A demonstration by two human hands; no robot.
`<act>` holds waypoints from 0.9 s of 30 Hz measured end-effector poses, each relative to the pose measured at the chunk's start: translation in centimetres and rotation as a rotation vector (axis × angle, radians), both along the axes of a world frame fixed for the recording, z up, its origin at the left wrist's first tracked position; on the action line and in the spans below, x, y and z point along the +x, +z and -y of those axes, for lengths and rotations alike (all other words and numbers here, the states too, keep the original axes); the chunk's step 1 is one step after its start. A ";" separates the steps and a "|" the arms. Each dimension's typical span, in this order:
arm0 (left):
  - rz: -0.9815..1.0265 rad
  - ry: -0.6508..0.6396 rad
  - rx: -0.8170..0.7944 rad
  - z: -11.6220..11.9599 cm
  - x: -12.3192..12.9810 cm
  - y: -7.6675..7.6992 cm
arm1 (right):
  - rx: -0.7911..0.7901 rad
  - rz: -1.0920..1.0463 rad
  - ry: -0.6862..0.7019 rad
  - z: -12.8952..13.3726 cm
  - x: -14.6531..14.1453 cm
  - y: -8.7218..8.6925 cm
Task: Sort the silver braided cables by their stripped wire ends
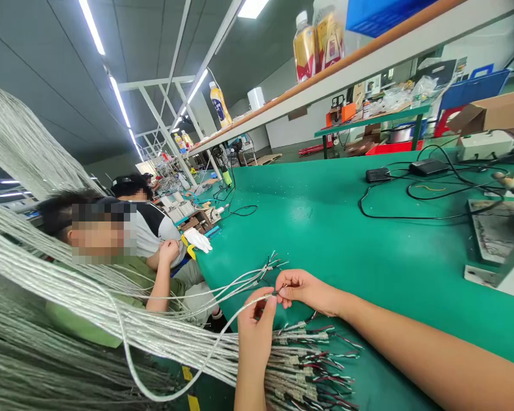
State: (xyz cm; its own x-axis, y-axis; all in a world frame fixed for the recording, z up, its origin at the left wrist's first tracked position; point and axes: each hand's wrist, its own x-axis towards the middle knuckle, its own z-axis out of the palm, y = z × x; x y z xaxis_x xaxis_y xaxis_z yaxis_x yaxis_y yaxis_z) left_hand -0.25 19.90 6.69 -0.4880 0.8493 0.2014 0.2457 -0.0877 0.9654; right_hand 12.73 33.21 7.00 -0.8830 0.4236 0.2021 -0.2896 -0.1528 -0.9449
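Observation:
A single white cable (216, 346) loops up from the left, and my left hand (257, 322) pinches it close to its stripped end. My right hand (302, 290) has its fingertips closed on the thin dark wires (281, 289) coming out of that end. Under and beside my left wrist lies a thick bundle of similar cables (197, 342), with red, black and white wire ends (325, 368) fanned out on the green table (394, 262). A few more cables with split ends (257, 277) rest just beyond my hands.
Two people sit along the left, one with a forearm (159, 285) raised near the cables. A white glove (198, 240) lies at the table's left edge. Black cords and adapters (428, 166) lie at the back right. Above runs a shelf (325, 71) with bottles (305, 48).

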 end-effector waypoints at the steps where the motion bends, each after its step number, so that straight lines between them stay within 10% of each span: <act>1: 0.003 -0.032 0.014 0.2 0.0 0.1 | 0.016 -0.001 0.026 0.0 0.1 0.1; 6: -0.059 -0.057 0.129 0.6 0.2 0.3 | 0.082 0.053 0.071 0.3 0.5 0.7; 13: 0.123 0.275 0.123 0.2 0.4 0.3 | 0.148 0.081 0.038 0.5 0.0 0.6; 27: 0.046 0.221 0.096 0.1 0.6 0.3 | 0.131 -0.012 -0.097 0.4 -0.5 0.1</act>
